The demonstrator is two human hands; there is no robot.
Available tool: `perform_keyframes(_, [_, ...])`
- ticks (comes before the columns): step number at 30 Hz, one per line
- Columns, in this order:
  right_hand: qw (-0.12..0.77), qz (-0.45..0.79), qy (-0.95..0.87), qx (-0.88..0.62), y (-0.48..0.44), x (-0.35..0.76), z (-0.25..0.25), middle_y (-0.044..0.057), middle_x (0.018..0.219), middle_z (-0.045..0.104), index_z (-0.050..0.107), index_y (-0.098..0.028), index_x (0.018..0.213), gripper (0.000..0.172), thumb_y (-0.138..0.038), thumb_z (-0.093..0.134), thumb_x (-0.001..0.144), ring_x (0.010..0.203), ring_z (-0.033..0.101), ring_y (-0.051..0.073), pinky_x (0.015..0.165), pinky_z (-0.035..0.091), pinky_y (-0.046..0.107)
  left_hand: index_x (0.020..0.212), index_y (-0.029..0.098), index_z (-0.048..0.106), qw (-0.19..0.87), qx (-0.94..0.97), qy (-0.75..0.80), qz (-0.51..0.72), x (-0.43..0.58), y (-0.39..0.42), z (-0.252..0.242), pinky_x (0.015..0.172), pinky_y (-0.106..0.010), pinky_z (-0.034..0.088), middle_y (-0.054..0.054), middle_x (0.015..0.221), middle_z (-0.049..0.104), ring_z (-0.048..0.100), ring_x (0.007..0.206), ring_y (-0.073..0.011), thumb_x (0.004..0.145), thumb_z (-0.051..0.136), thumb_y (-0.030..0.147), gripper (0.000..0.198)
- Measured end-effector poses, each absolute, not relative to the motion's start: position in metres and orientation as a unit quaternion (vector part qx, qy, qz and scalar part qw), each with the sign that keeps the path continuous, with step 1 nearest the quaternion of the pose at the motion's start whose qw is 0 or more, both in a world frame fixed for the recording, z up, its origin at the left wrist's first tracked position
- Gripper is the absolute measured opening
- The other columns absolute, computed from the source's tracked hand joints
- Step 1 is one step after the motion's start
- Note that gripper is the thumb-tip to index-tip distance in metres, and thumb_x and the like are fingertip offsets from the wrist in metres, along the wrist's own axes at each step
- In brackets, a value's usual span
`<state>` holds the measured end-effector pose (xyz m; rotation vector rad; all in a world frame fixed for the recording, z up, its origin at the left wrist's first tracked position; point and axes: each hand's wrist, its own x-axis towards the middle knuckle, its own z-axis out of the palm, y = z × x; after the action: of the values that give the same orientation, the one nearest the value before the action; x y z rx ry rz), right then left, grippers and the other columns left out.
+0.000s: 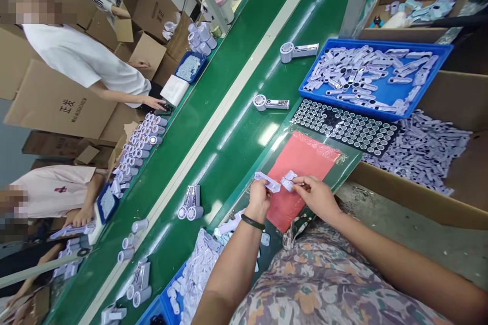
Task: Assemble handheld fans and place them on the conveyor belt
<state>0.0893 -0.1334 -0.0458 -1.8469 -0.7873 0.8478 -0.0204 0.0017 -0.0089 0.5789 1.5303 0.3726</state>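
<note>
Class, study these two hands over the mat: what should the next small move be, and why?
Probably bring the piece in the right hand to the lilac part in the left hand: both are held nearly together above the pink mat.

Both arms reach forward from the bottom of the view: the left forearm point(232, 269) rises steeply from the lower edge, while the right forearm point(396, 256) comes in at a long slant from the lower right corner. The left hand point(258, 200) is curled closed, knuckles up, with its fingers bunched. The right hand point(315, 197) stretches toward it, thumb and forefinger pinched together at the tips. The hands are just apart, in front of the torso point(324, 279), which wears a floral top. A dark band point(252, 222) circles the left wrist point(253, 215); the right wrist is bare.
</note>
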Motion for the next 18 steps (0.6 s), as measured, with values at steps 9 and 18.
perform_keyframes(9, [0.410,0.278,-0.469,-0.732,-0.123,0.096,-0.031,0.004,0.094,0.061,0.074,-0.028,0.097,0.021,-0.032,0.054,0.094,0.087,0.060,0.019,0.080,0.047,0.032,0.138,0.033,0.032,0.636,0.240,0.705,0.205,-0.013,0.004,-0.013,0.038,-0.012,0.023,0.010,0.061,0.046,0.041,0.036,-0.0051,0.062,0.053,0.003,0.084])
perform_keyframes(18, [0.388,0.268,-0.449,-0.759,-0.118,0.100,-0.027,0.003,0.091,0.061,0.071,-0.025,0.093,0.018,-0.027,0.054,0.093,0.083,0.059,0.018,0.078,0.044,0.029,0.109,0.025,0.043,0.656,0.196,0.691,0.231,-0.006,0.007,-0.015,0.037,-0.011,0.020,0.011,0.060,0.044,0.039,0.035,-0.0033,0.057,0.054,0.002,0.058])
